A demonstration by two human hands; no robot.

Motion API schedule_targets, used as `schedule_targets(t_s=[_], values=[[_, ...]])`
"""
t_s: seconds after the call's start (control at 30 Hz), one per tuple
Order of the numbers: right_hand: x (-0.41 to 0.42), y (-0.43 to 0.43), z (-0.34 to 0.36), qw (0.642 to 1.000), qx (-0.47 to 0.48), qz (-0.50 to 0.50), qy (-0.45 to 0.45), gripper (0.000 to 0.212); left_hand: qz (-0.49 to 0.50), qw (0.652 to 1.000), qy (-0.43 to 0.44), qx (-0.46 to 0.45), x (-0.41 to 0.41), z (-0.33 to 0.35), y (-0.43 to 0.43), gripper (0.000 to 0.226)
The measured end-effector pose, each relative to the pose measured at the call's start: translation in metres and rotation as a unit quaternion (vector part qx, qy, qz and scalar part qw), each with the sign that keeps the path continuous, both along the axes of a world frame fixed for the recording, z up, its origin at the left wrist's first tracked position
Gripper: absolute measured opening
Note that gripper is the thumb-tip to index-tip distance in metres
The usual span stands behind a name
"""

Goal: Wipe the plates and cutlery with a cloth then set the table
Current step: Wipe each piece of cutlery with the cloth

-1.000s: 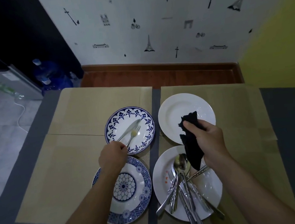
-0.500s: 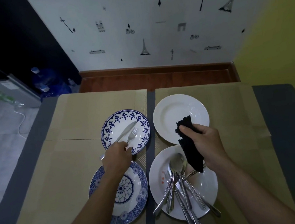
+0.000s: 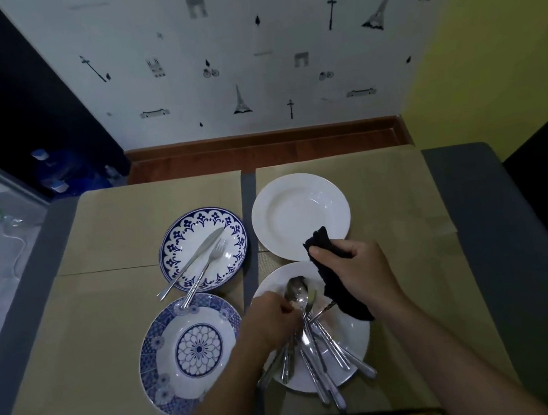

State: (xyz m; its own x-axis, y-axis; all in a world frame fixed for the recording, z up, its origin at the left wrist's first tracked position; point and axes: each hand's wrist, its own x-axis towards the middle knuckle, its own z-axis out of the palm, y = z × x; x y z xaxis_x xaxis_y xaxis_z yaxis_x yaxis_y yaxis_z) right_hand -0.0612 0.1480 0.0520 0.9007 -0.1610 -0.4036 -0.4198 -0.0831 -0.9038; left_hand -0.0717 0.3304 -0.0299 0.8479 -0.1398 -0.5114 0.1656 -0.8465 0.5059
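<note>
Glossy white glazed plates (image 3: 301, 216) — shiny metal cutlery (image 3: 312, 351) beside them, under a matt black cloth (image 3: 339, 289).

Black cloth (image 3: 342, 297) hangs over plate (image 3: 355, 339) heaped with cutlery (image 3: 318, 357).

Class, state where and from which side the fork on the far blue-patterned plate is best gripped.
Probably its handle end, from the near side: the fork lies tines away, its handle jutting past the blue plate's rim towards the person, while the knife crowds its left.
</note>
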Motion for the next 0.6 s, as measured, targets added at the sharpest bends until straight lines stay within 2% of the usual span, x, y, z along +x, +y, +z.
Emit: schedule_targets(t_s=[0.17,0.6], values=[[-0.010,-0.008,-0.003,1.000,0.000,-0.003,-0.009,0.008,0.044,0.998,0.030,0.031,-0.022,-0.009,-0.017,0.033],[-0.022,-0.015,-0.006,1.000,0.008,0.015,-0.015,0.018,0.122,0.990,0.067,-0.007,-0.036,-0.020,-0.029,0.019]])
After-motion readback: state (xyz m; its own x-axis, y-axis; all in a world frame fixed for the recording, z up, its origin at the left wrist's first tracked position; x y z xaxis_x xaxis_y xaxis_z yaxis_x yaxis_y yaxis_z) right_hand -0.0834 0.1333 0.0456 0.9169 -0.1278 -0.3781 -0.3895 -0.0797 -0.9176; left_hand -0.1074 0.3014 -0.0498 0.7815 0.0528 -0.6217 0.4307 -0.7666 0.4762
